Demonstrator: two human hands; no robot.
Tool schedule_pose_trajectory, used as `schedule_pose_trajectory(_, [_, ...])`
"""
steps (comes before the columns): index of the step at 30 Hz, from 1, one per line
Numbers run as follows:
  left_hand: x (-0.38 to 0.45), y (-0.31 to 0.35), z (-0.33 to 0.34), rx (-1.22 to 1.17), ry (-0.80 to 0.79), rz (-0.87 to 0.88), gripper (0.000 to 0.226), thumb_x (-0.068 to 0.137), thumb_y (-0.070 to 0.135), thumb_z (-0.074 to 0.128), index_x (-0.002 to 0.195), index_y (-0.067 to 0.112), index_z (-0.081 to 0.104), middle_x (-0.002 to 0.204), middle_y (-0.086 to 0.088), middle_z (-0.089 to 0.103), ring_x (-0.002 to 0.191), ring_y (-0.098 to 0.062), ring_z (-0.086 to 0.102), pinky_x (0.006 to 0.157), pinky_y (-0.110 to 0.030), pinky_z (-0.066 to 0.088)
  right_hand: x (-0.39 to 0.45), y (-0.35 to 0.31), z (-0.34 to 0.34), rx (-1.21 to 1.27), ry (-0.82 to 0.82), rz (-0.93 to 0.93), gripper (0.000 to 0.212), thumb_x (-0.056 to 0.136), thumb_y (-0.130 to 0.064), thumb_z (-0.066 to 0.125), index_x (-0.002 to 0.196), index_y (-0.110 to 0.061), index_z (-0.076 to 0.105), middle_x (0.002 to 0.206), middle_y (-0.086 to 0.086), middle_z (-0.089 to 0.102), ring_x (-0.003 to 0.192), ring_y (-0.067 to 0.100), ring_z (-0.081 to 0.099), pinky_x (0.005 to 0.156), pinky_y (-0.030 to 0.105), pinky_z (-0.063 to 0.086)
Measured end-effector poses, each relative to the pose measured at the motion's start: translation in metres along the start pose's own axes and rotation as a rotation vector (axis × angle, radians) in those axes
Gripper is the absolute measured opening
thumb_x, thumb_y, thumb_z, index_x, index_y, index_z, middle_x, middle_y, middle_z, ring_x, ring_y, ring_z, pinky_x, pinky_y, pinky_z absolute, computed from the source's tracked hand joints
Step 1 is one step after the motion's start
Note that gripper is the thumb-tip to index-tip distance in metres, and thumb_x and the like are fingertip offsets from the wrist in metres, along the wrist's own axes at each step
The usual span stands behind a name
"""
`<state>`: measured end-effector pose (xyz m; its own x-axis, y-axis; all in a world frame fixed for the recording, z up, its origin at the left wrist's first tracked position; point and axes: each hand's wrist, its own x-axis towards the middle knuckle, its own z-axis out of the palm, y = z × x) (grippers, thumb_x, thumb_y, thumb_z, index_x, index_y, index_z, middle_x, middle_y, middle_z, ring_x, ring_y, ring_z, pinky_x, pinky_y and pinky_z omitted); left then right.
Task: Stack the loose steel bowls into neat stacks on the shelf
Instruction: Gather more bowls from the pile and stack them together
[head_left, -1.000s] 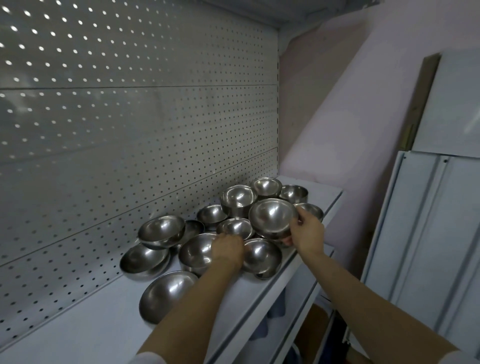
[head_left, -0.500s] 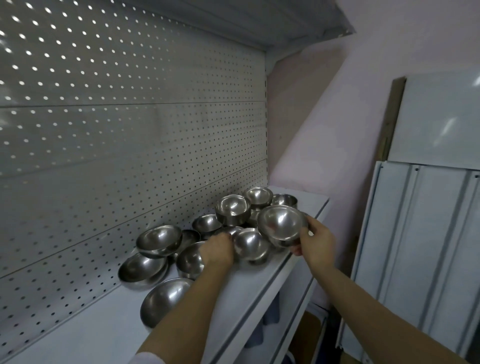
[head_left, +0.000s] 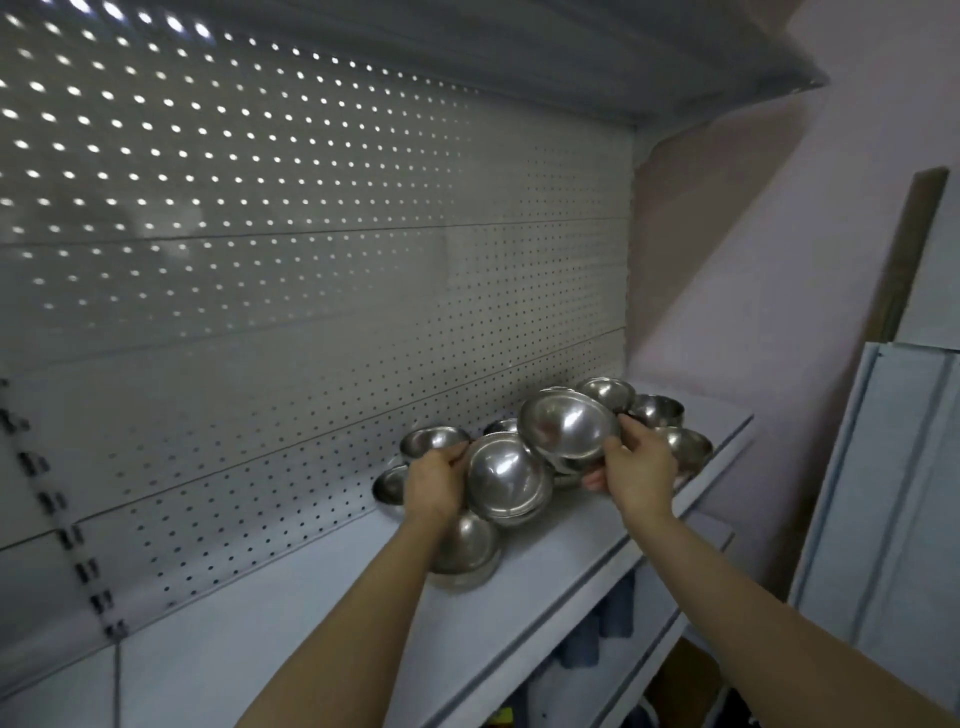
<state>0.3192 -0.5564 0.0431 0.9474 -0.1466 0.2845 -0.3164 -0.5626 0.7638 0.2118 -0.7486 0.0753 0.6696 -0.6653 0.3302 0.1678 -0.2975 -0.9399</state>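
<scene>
— Head view: is each smooth round bowl gripped?
— Left hand (head_left: 435, 486) is curled round one steel bowl (head_left: 506, 475); a tilted bowl (head_left: 569, 425) is pinched by the right hand (head_left: 640, 470), above the white shelf (head_left: 322, 613).

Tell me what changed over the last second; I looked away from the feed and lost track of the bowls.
The left hand, which was resting among the bowls, now grips a bowl and has lifted and tilted it. The right hand keeps its grip on its bowl, now raised and tilted toward the left one. The other bowls on the shelf appear unmoved.
</scene>
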Motion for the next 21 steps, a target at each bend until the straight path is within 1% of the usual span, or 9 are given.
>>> schedule_pose_trajectory(2, [-0.019, -0.01, -0.027, -0.027, 0.049, -0.039, 0.027, 0.1, 0.027, 0.053, 0.123, 0.029, 0.068, 0.109, -0.003, 0.073, 0.087, -0.016, 0.064, 0.08, -0.028, 0.051, -0.015, -0.008, 0.016, 0.023, -0.071, -0.011, 0.022, 0.097, -0.01, 0.048, 0.11, -0.014, 0.066, 0.066, 0.009, 0.069, 0.048, 0.023, 0.067, 0.054, 0.04, 0.06])
schedule_pose_trajectory(5, [-0.054, -0.027, -0.071, -0.102, 0.12, -0.119, 0.027, 0.1, 0.022, 0.057, 0.124, 0.024, 0.069, 0.095, -0.001, 0.073, 0.075, -0.027, 0.072, 0.07, -0.039, 0.062, -0.043, -0.023, 0.038, 0.053, -0.158, -0.022, 0.02, 0.099, -0.014, 0.047, 0.11, -0.015, 0.064, 0.064, 0.009, 0.068, 0.049, 0.023, 0.067, 0.054, 0.037, 0.059])
schedule_pose_trajectory(8, [-0.097, -0.036, -0.114, -0.089, 0.221, -0.185, 0.029, 0.1, 0.018, 0.056, 0.127, 0.017, 0.067, 0.093, -0.003, 0.071, 0.069, -0.03, 0.071, 0.062, -0.035, 0.062, -0.075, -0.036, 0.058, 0.084, -0.265, -0.023, 0.021, 0.099, -0.017, 0.047, 0.112, -0.014, 0.064, 0.065, 0.004, 0.068, 0.051, 0.022, 0.067, 0.054, 0.035, 0.059])
schedule_pose_trajectory(11, [-0.137, -0.044, -0.152, -0.046, 0.307, -0.254, 0.029, 0.101, 0.019, 0.055, 0.127, 0.019, 0.067, 0.089, -0.003, 0.071, 0.066, -0.028, 0.071, 0.062, -0.032, 0.061, -0.112, -0.049, 0.072, 0.076, -0.324, -0.048, 0.018, 0.1, -0.019, 0.048, 0.105, -0.02, 0.065, 0.065, 0.002, 0.067, 0.045, 0.01, 0.063, 0.047, 0.021, 0.053])
schedule_pose_trajectory(13, [-0.165, -0.055, -0.177, -0.004, 0.357, -0.3, 0.029, 0.099, 0.015, 0.056, 0.124, 0.022, 0.07, 0.085, -0.005, 0.073, 0.063, -0.029, 0.072, 0.068, -0.039, 0.063, -0.14, -0.058, 0.082, 0.125, -0.402, -0.04, 0.019, 0.099, -0.02, 0.049, 0.104, -0.014, 0.066, 0.067, 0.01, 0.069, 0.042, 0.016, 0.063, 0.05, 0.031, 0.057])
schedule_pose_trajectory(15, [-0.191, -0.064, -0.197, 0.009, 0.406, -0.352, 0.03, 0.098, 0.012, 0.055, 0.12, 0.022, 0.072, 0.082, -0.006, 0.073, 0.061, -0.03, 0.072, 0.067, -0.043, 0.063, -0.165, -0.062, 0.091, 0.162, -0.484, -0.02, 0.018, 0.099, -0.019, 0.05, 0.105, -0.015, 0.067, 0.07, 0.012, 0.07, 0.045, 0.024, 0.065, 0.054, 0.042, 0.059])
schedule_pose_trajectory(17, [-0.214, -0.075, -0.215, 0.016, 0.45, -0.405, 0.029, 0.097, 0.011, 0.056, 0.119, 0.021, 0.072, 0.081, -0.004, 0.072, 0.059, -0.029, 0.072, 0.066, -0.042, 0.063, -0.187, -0.066, 0.101, 0.169, -0.557, -0.025, 0.019, 0.098, -0.018, 0.051, 0.109, -0.017, 0.066, 0.075, 0.012, 0.071, 0.047, 0.026, 0.066, 0.053, 0.041, 0.059])
schedule_pose_trajectory(19, [-0.236, -0.082, -0.233, 0.024, 0.484, -0.441, 0.029, 0.097, 0.011, 0.055, 0.118, 0.02, 0.073, 0.085, -0.006, 0.073, 0.062, -0.029, 0.072, 0.066, -0.042, 0.063, -0.208, -0.072, 0.109, 0.178, -0.61, -0.029, 0.018, 0.098, -0.017, 0.051, 0.11, -0.019, 0.065, 0.081, 0.012, 0.07, 0.046, 0.025, 0.066, 0.048, 0.035, 0.057])
schedule_pose_trajectory(21, [-0.255, -0.087, -0.25, 0.043, 0.501, -0.467, 0.03, 0.097, 0.009, 0.054, 0.116, 0.021, 0.074, 0.088, -0.009, 0.074, 0.064, -0.029, 0.073, 0.066, -0.042, 0.063, -0.229, -0.08, 0.116, 0.196, -0.642, -0.028, 0.015, 0.098, -0.015, 0.052, 0.102, -0.024, 0.064, 0.078, 0.016, 0.069, 0.044, 0.024, 0.064, 0.044, 0.031, 0.056])
